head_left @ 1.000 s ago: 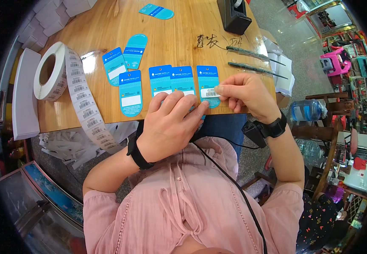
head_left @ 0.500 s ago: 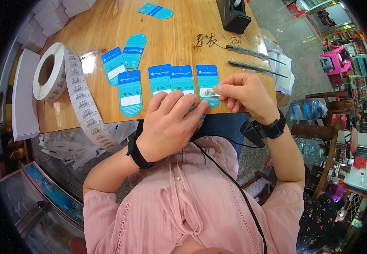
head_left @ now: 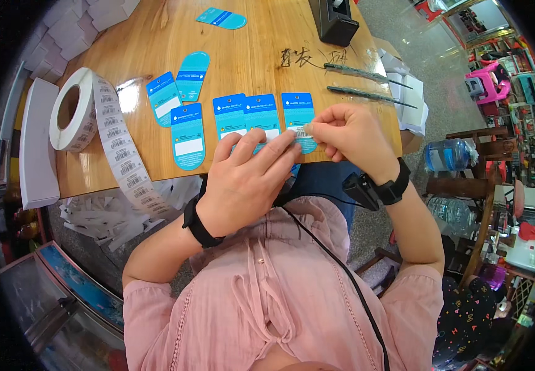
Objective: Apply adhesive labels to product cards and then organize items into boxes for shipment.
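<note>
Four blue-and-teal hang tags lie in a row near the table's front edge. On the rightmost tag, a white barcode sticker lies over the lower part. My right hand pinches that sticker's right end between thumb and index finger. My left hand is spread flat, its forefinger reaching the sticker's left end. Its other fingers cover the lower parts of two overlapping tags, the left one and the right one. Left of them, a tag shows a blank white panel.
A roll of barcode stickers stands at the left, its strip trailing over the edge. Loose tags lie farther back, one alone. A black tape dispenser and two dark thin rods are at the right.
My left forefinger has moved up from the tag's lower edge to the sticker's left end. My right hand keeps its pinch. The whole view has shifted slightly.
</note>
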{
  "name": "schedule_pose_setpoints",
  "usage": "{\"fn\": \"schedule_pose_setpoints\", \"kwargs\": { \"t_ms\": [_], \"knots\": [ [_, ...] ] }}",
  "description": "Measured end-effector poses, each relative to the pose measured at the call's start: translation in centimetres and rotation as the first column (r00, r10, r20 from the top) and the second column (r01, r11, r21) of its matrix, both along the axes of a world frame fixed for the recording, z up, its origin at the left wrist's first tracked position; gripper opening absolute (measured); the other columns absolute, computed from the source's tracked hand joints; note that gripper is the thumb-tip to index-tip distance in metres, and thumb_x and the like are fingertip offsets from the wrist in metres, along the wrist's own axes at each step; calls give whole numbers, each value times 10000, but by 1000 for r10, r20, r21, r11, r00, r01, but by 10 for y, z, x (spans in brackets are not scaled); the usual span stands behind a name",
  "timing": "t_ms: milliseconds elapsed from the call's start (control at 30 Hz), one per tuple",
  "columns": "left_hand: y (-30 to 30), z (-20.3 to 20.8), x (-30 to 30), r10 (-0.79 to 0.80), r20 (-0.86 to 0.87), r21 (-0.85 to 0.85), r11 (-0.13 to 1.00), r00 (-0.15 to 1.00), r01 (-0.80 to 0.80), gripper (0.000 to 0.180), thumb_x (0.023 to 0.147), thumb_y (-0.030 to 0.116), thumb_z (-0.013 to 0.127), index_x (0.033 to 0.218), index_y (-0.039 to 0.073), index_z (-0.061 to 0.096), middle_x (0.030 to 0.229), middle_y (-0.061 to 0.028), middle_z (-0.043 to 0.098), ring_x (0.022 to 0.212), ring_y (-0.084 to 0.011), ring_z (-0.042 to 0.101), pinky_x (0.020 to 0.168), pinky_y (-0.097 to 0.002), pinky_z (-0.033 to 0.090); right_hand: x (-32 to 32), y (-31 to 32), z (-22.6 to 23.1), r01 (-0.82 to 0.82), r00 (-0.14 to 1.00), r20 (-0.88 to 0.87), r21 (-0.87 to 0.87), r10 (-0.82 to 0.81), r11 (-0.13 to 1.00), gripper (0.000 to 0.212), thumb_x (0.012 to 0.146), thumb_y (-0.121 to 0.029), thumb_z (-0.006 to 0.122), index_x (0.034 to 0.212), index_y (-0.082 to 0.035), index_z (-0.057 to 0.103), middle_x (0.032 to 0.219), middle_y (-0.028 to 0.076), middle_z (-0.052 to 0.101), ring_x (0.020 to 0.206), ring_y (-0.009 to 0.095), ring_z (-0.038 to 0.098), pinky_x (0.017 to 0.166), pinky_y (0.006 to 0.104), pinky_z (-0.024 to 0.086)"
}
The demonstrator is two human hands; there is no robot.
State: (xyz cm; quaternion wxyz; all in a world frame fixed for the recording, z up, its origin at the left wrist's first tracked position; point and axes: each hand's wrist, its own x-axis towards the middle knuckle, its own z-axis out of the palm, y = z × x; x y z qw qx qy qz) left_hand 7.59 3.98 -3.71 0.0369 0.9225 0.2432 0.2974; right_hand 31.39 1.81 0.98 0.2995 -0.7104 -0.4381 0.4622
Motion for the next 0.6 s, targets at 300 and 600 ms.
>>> {"fn": "schedule_pose_setpoints", "kwargs": {
  "t_ms": [300, 600],
  "knots": [
    [-1, 1, -2, -4, -11, 4, 1000, 1000, 4, 435, 846, 179, 764, 1276, 154, 706, 1415, 22, 646, 1152, -241, 580, 1023, -432, 420, 3, -23, 4, -229, 695, 715, 316, -73, 921, 425, 852, -258, 877, 1188, -34, 742, 968, 168, 790, 876, 363, 769, 787, 404, 617],
    [-3, 0, -2, -50, 70, -6, 999, 996, 50, 424, 853, 169, 760, 1272, 136, 706, 1371, -8, 663, 1167, -253, 609, 1031, -441, 433, 14, -69, -43, -633, 615, 779, 579, -120, 514, 420, 811, -79, 857, 1220, -81, 762, 1263, 146, 750, 1231, 345, 699, 1039, 446, 568]
  ]
}}
